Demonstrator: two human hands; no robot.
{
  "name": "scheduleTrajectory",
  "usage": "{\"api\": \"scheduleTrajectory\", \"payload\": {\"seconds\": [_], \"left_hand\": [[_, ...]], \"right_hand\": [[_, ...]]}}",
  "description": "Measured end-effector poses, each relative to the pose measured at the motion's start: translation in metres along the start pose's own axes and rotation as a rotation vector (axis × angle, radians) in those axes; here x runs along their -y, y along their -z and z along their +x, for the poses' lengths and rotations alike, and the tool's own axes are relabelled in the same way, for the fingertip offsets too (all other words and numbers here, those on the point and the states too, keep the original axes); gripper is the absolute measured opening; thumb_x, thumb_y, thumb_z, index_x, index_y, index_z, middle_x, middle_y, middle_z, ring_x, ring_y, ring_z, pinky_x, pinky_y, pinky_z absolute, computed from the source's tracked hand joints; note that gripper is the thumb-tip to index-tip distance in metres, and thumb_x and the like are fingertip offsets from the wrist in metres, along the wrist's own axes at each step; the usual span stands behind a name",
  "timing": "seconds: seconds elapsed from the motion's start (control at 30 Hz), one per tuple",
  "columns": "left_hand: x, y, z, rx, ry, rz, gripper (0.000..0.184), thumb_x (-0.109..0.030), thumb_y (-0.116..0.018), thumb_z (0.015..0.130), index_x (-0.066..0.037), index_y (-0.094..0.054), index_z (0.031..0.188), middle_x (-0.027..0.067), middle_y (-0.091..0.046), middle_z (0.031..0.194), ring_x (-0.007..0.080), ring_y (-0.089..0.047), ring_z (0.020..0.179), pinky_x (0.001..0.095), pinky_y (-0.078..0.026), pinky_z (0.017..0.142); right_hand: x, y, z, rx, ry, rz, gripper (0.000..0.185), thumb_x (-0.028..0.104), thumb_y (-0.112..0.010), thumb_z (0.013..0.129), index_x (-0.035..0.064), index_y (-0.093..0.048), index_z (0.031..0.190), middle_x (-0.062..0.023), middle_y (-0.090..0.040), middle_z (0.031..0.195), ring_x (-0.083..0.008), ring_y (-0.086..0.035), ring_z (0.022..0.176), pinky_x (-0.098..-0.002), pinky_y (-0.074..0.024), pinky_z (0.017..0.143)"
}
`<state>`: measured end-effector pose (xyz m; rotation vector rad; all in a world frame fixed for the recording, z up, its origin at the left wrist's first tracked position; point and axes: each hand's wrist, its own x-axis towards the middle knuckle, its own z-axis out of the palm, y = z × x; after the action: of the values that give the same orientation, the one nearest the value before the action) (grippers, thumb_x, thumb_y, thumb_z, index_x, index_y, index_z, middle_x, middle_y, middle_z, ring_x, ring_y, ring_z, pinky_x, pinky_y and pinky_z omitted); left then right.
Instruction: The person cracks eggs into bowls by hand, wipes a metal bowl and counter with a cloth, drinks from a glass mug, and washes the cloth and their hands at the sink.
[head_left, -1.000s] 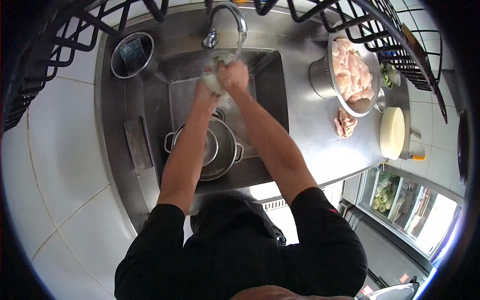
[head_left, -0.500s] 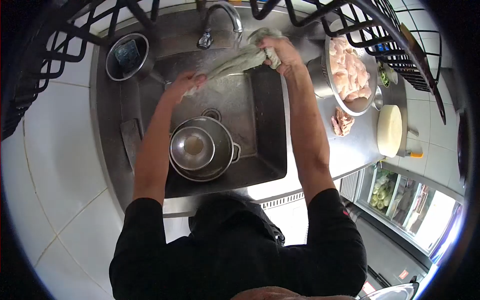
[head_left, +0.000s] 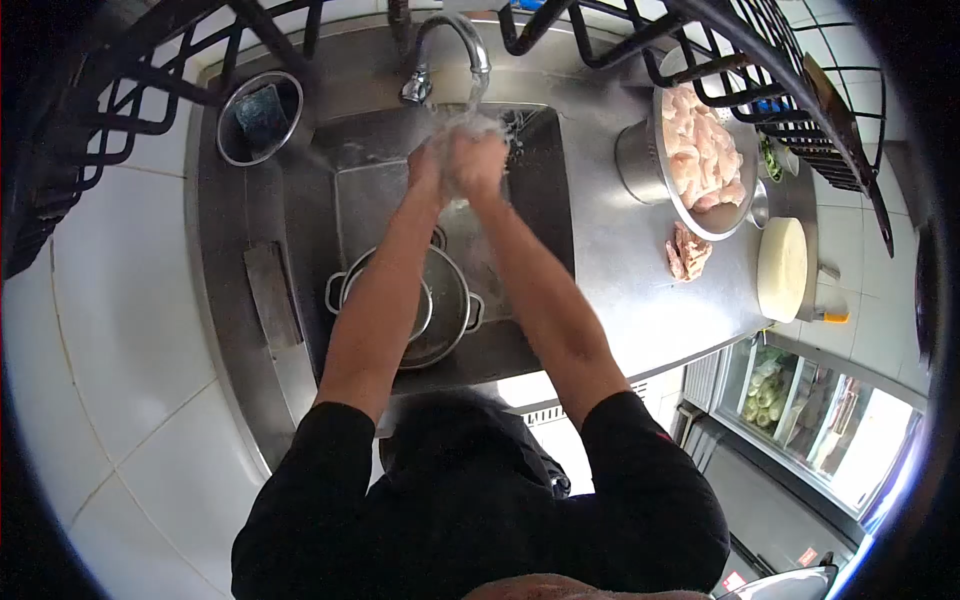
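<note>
My left hand [head_left: 426, 166] and my right hand [head_left: 478, 158] are close together under the running faucet [head_left: 450, 30], smeared by motion. Between them they grip a pale wet cloth [head_left: 480, 122], bunched up and partly hidden by fingers and splashing water. Both hands are over the far part of the steel sink [head_left: 540, 190]. Nearer to me in the sink stands a two-handled metal pot [head_left: 452, 300], with a smaller bowl in it mostly covered by my left forearm.
Right of the sink, a large metal bowl [head_left: 722, 222] holds raw chicken pieces [head_left: 700, 150]. Some meat scraps [head_left: 688, 252] and a round pale block [head_left: 782, 270] lie on the counter. A small bowl [head_left: 297, 120] sits at left. A black wire rack [head_left: 690, 20] hangs overhead.
The cloth was stretched between my hands; now it is bunched. My right hand has moved left and my left hand right, meeting under the water stream.
</note>
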<state>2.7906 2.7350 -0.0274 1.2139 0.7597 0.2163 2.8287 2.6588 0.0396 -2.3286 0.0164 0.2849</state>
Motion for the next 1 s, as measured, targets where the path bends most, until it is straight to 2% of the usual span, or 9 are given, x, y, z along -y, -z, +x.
{"api": "scheduleTrajectory", "payload": {"seconds": [0.1,0.17,0.23,0.33,0.5,0.6,0.73,0.9,1.0], "left_hand": [[0.042,0.006,0.013,0.091,-0.144,0.050,0.029,-0.029,-0.054,0.096,-0.009,-0.057,0.117,0.0077,-0.063,0.111,0.0268,-0.062,0.104,0.0406,-0.049,0.089],[-0.033,0.007,-0.030,0.136,0.362,-0.799,0.025,-0.027,-0.056,0.096,-0.010,-0.057,0.114,0.0057,-0.063,0.110,0.0259,-0.062,0.104,0.0400,-0.050,0.090],[-0.032,0.017,-0.033,0.187,0.237,-0.881,0.024,-0.027,-0.057,0.095,-0.009,-0.058,0.110,0.0048,-0.063,0.107,0.0242,-0.062,0.100,0.0404,-0.050,0.090],[-0.036,0.012,-0.021,0.147,0.352,-0.918,0.026,-0.027,-0.057,0.095,-0.007,-0.057,0.112,0.0066,-0.062,0.109,0.0248,-0.061,0.101,0.0404,-0.049,0.092],[-0.012,0.006,-0.012,0.156,0.332,-0.891,0.040,-0.025,-0.062,0.091,-0.005,-0.053,0.124,0.0153,-0.058,0.124,0.0299,-0.055,0.117,0.0396,-0.042,0.103],[0.007,0.046,-0.011,0.294,0.220,-0.456,0.056,-0.030,-0.070,0.084,-0.004,-0.051,0.130,0.0174,-0.055,0.130,0.0299,-0.051,0.124,0.0374,-0.039,0.106],[0.003,0.039,-0.019,0.247,-0.315,0.603,0.070,-0.033,-0.080,0.075,-0.002,-0.051,0.130,0.0164,-0.055,0.130,0.0277,-0.051,0.123,0.0377,-0.038,0.105],[-0.001,0.020,0.021,0.362,0.023,0.399,0.043,-0.021,-0.079,0.076,0.000,-0.064,0.111,0.0100,-0.068,0.102,0.0210,-0.064,0.090,0.0375,-0.050,0.079],[-0.030,0.028,0.026,0.261,-0.054,0.437,0.038,-0.015,-0.077,0.075,0.002,-0.064,0.107,0.0102,-0.068,0.097,0.0209,-0.066,0.084,0.0364,-0.051,0.074]], "right_hand": [[-0.006,-0.009,-0.012,-0.237,0.218,-0.195,0.051,0.040,-0.065,0.078,-0.0110,-0.066,0.085,-0.0303,-0.067,0.086,-0.0447,-0.067,0.084,-0.0473,-0.0522,0.074],[-0.006,0.016,0.017,0.128,-0.189,0.362,0.048,0.036,-0.067,0.078,-0.0104,-0.066,0.092,-0.0301,-0.067,0.094,-0.0415,-0.068,0.083,-0.0457,-0.0520,0.077],[-0.001,0.033,0.024,0.380,-0.422,0.858,0.045,0.032,-0.067,0.078,-0.0094,-0.066,0.094,-0.0304,-0.067,0.096,-0.0380,-0.069,0.082,-0.0427,-0.0520,0.079],[-0.004,0.005,0.010,0.206,0.009,0.289,0.046,0.033,-0.067,0.079,-0.0095,-0.065,0.097,-0.0305,-0.066,0.096,-0.0400,-0.068,0.086,-0.0413,-0.0527,0.080],[0.015,0.028,0.013,0.090,0.080,0.021,0.050,0.041,-0.063,0.081,-0.0074,-0.066,0.094,-0.0296,-0.066,0.100,-0.0441,-0.063,0.100,-0.0456,-0.0503,0.087],[-0.004,0.031,0.061,0.226,0.209,-0.067,0.053,0.045,-0.061,0.085,-0.0071,-0.067,0.091,-0.0261,-0.067,0.092,-0.0392,-0.065,0.092,-0.0439,-0.0510,0.083],[0.028,0.057,0.057,0.445,0.305,-0.080,0.056,0.047,-0.058,0.091,-0.0089,-0.065,0.095,-0.0165,-0.064,0.077,-0.0231,-0.065,0.071,-0.0364,-0.0529,0.069],[0.038,0.102,0.046,0.267,0.516,0.110,0.049,0.043,-0.062,0.090,-0.0060,-0.065,0.095,-0.0115,-0.063,0.075,-0.0199,-0.062,0.071,-0.0364,-0.0501,0.065],[0.005,0.111,0.053,0.265,0.110,0.240,0.047,0.042,-0.063,0.089,0.0031,-0.064,0.115,-0.0130,-0.067,0.099,-0.0281,-0.064,0.082,-0.0405,-0.0529,0.075]]}}
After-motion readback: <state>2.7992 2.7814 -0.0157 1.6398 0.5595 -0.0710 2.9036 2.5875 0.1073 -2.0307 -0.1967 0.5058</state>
